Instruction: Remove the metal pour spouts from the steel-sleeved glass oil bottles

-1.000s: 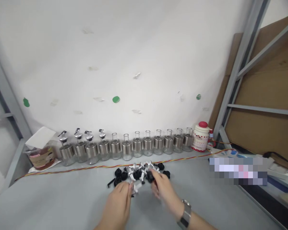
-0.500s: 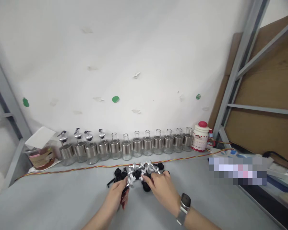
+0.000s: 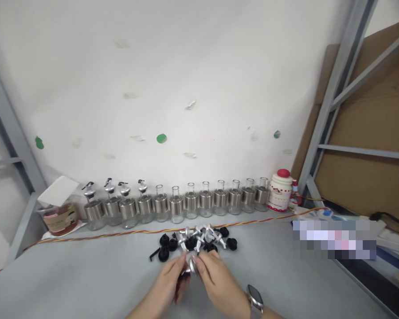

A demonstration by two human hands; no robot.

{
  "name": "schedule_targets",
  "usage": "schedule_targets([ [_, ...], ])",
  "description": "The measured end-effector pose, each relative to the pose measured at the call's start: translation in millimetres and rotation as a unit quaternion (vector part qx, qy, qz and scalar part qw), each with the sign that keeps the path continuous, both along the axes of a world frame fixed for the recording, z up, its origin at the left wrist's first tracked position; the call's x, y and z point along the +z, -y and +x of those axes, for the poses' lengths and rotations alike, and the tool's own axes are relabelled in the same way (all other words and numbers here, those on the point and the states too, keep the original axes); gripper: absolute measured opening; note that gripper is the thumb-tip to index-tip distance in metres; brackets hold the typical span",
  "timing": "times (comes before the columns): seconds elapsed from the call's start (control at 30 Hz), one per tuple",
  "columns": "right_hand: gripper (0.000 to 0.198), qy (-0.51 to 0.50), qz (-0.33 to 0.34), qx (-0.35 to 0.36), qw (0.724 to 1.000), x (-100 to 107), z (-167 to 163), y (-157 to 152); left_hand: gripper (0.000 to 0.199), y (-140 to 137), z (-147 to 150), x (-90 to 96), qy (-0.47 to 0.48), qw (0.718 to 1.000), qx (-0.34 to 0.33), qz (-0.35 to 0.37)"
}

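Just in front of a small pile, my left hand [image 3: 169,279] and my right hand [image 3: 217,279] are brought close together. Both are closed around a silver pour spout [image 3: 193,266], whose round rim shows between thumbs and fingers. Something dark is partly visible under my left fingers; its shape is hidden. The pile holds several silver pour spouts [image 3: 199,238], lying tangled, and several black stoppers [image 3: 164,254]. Behind it stand glass bottles with metal bands [image 3: 176,205]. Those at the left carry pourers [image 3: 124,189]; the others have open necks.
A twisted red-yellow wire [image 3: 119,235] crosses the grey table [image 3: 86,279] between pile and bottles. A white jar with a red lid [image 3: 281,192] ends the row at right. A plastic tub [image 3: 60,219] stands at left. Papers and a blurred patch lie at right.
My hands have drawn back from the pile toward me and come together, with the silver pour spout now between them. My right hand has left the pile, uncovering black stoppers there.
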State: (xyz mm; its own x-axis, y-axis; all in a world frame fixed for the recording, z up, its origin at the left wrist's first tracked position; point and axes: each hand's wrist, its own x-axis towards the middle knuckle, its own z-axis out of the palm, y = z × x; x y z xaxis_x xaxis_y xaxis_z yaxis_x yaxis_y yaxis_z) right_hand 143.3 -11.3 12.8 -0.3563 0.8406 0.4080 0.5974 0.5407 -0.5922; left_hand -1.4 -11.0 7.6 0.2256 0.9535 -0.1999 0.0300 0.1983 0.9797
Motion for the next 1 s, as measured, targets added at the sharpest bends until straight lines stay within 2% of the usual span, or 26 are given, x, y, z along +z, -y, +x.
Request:
schedule_targets([
  [0.07,0.035,-0.053,-0.024,-0.02,0.998,1.6,0.1,-1.3,0.038,5.2,-3.1,5.2,-0.081,0.991,0.031,0.1],
  [0.17,0.039,-0.173,-0.135,-0.025,0.975,0.7,-2.8,-3.9,0.035,12.0,-8.9,12.5,-0.235,0.939,0.023,0.249],
  [0.27,0.048,-0.292,-0.272,-0.001,0.917,-6.1,-10.8,-5.6,0.039,15.8,-10.1,15.5,-0.275,0.922,-0.003,0.272],
  [0.37,0.055,-0.354,-0.338,0.03,0.872,-13.1,-19.2,-4.4,0.031,18.0,-5.3,15.1,-0.277,0.919,0.014,0.281],
  [0.47,0.056,-0.375,-0.362,0.053,0.852,-16.2,-22.9,-2.1,0.026,19.4,0.0,14.5,-0.269,0.918,0.045,0.289],
  [0.57,0.055,-0.385,-0.364,0.055,0.846,-16.6,-22.8,-1.4,0.027,18.4,-0.7,12.7,-0.263,0.916,0.042,0.3],
  [0.63,0.055,-0.386,-0.369,0.052,0.844,-15.7,-21.9,-1.5,0.028,16.0,-4.9,9.6,-0.287,0.904,0.034,0.313],
  [0.7,0.055,-0.377,-0.377,0.044,0.845,-13.9,-21.0,-1.3,0.027,12.9,-10.0,5.5,-0.334,0.876,0.02,0.348],
  [0.9,0.059,-0.314,-0.385,0.037,0.867,-11.7,-19.0,0.5,0.031,9.6,-15.6,2.7,-0.465,0.734,-0.001,0.495],
  [1.0,0.061,-0.311,-0.398,0.047,0.862,-15.1,-19.9,-0.8,0.032,11.5,-14.9,5.9,-0.482,0.694,-0.015,0.535],
])
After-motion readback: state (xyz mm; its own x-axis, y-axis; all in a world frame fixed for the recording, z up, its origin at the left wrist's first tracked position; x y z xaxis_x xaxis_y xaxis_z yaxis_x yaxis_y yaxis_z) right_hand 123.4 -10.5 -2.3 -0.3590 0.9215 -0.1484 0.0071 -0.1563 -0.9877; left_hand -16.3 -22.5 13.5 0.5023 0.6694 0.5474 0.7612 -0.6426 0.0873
